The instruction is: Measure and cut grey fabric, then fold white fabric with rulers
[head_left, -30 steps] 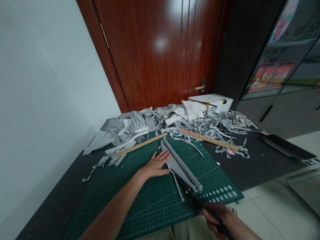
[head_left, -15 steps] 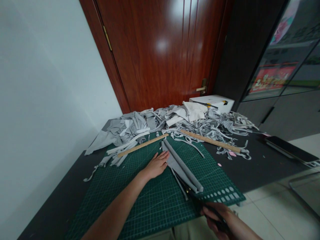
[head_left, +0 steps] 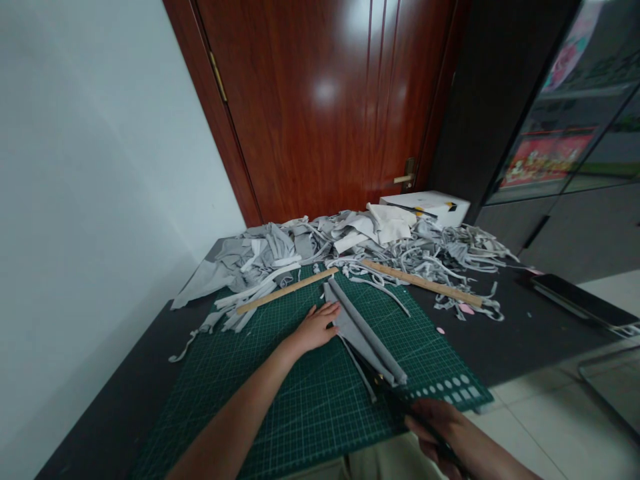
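Folded grey fabric (head_left: 369,343) lies toward one o'clock on the green cutting mat (head_left: 300,413), the left hand (head_left: 316,328) resting flat-fingered at its nine o'clock edge, the right hand (head_left: 440,430) gripping scissors (head_left: 396,400) at five o'clock, a narrow strip (head_left: 365,380) seemingly part-severed, its far end uncut.

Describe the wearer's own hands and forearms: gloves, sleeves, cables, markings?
Left hand and right hand are bare, ungloved. Left forearm and right forearm show no sleeve, watch, cable or clear marking within frame. Rings: too small to rule out. Upper arms out of view.
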The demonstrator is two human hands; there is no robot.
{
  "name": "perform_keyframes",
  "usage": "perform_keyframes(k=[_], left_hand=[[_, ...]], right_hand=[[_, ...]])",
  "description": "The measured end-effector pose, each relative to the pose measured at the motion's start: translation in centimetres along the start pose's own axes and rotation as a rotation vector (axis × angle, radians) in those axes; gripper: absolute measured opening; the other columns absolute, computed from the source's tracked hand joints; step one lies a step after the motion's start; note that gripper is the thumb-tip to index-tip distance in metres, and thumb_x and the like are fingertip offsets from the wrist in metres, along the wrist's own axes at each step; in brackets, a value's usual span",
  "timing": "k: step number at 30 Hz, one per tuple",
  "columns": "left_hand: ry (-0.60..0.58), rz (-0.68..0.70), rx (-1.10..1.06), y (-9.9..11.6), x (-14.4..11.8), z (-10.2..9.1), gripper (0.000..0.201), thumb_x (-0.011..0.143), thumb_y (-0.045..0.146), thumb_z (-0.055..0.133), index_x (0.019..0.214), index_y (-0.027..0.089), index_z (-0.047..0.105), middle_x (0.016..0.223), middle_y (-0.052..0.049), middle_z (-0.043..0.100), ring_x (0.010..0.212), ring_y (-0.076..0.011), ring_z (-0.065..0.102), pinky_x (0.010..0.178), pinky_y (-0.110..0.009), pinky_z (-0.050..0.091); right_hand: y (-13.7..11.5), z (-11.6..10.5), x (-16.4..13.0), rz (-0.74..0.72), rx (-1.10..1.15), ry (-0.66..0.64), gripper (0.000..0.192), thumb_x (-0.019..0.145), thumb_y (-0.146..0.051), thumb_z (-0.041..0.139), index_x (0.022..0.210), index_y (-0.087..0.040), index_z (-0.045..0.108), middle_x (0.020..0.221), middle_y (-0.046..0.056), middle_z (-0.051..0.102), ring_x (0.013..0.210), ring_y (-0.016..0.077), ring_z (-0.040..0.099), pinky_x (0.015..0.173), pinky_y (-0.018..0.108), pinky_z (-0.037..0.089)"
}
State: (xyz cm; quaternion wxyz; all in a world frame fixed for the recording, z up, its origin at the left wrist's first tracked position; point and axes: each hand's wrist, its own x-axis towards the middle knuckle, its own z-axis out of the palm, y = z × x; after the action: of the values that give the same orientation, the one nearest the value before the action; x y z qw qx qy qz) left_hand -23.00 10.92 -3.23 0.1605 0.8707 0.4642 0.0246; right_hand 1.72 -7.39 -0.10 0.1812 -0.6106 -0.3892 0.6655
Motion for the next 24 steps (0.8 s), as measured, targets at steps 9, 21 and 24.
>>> perform_keyframes(k=[9, 21, 24], left_hand=[[-0.042, 0.037, 0.055, 0.5, -1.2, -0.8, 0.053, 0.097, 0.031, 0.031, 0.148, 0.026, 0.019, 0.156, -0.002, 0.014, 0.143, -0.0165, 0.008, 0.114, -0.05, 0.004], [-0.022, 0.077, 0.057, -0.2, -1.2, -0.2, 0.052, 0.098, 0.029, 0.029, 0.149, 0.025, 0.017, 0.156, -0.003, 0.014, 0.143, -0.0154, 0.008, 0.115, -0.046, 0.005], [-0.026, 0.071, 0.053, 0.0, -1.2, -0.3, 0.053, 0.097, 0.027, 0.03, 0.149, 0.025, 0.017, 0.156, -0.003, 0.014, 0.143, -0.0153, 0.008, 0.115, -0.046, 0.006]], right_hand=[[-0.1, 0.5, 0.7, -0.032, 0.199, -0.039, 0.031, 0.076, -0.046, 0.062, 0.074, -0.021, 0.043, 0.051, -0.009, 0.045, 0.034, 0.002, 0.031, 0.034, 0.015, 0.015], [0.1, 0.5, 1.3, -0.112, 0.195, -0.1, 0.04, 0.073, -0.055, 0.064, 0.071, -0.02, 0.044, 0.053, -0.009, 0.044, 0.036, 0.0016, 0.031, 0.034, 0.015, 0.015], [0.4, 0.5, 1.4, -0.159, 0.176, -0.112, 0.045, 0.072, -0.06, 0.063, 0.07, -0.02, 0.044, 0.054, -0.009, 0.043, 0.036, 0.0013, 0.03, 0.033, 0.015, 0.015]])
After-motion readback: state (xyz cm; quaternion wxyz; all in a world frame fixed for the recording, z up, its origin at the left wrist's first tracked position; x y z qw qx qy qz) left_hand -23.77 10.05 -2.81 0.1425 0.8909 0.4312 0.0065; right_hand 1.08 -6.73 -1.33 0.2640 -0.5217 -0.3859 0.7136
